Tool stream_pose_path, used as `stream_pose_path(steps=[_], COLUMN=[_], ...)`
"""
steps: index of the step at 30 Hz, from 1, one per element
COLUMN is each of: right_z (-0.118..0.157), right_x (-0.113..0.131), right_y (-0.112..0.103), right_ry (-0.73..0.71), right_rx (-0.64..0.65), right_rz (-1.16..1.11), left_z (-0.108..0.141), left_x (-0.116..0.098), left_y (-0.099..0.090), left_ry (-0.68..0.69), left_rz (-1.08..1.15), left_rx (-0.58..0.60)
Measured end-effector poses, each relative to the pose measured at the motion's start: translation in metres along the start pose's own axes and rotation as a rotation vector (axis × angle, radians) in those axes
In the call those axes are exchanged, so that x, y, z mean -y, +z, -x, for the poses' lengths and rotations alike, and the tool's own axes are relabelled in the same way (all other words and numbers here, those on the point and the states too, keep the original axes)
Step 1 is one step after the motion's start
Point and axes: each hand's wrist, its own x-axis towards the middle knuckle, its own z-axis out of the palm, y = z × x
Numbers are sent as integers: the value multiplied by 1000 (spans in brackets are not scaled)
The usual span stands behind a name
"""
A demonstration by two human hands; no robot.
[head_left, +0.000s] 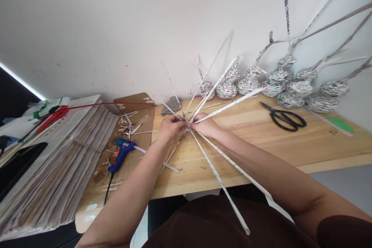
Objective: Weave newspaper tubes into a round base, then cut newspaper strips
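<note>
Several thin rolled paper sticks [216, 174] fan out from one central crossing above the wooden table. My left hand [172, 126] pinches this crossing from the left, fingers closed. From the right, my right hand [204, 124] has its fingers closed on the same crossing, close to my left fingertips. Some sticks point up toward the wall, and others reach down past the table's front edge toward my body. The exact weave between the fingertips is too small to make out.
Woven paper gourd shapes [228, 87] line the wall at the back right. Black scissors [286, 118] lie on the wooden table [290, 145]. At left are a blue glue gun [122, 155], paper scraps [128, 126] and a tall newspaper stack [64, 170]. A grey stone-like piece [171, 105] sits behind my hands.
</note>
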Motion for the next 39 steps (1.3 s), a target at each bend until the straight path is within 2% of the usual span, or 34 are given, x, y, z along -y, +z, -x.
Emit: stream_pose_path(steps=[5, 12, 19, 30, 39], right_z=[2, 4, 3, 1, 0], right_x=[6, 12, 9, 7, 5], right_y=[-3, -5, -2, -1, 7], right_ry=[90, 166, 110, -32, 42], right_rx=[-20, 1, -104, -167, -240], right_rz=[5, -190, -143, -39, -118], left_z=[3, 1, -3, -4, -4], left_x=[-4, -1, -3, -7, -5], left_y=[1, 0, -2, 2, 9], left_ry=[-31, -65, -91, -126, -102], left_rz=[68, 79, 50, 48, 137], left_rx=[16, 78, 76, 74, 24])
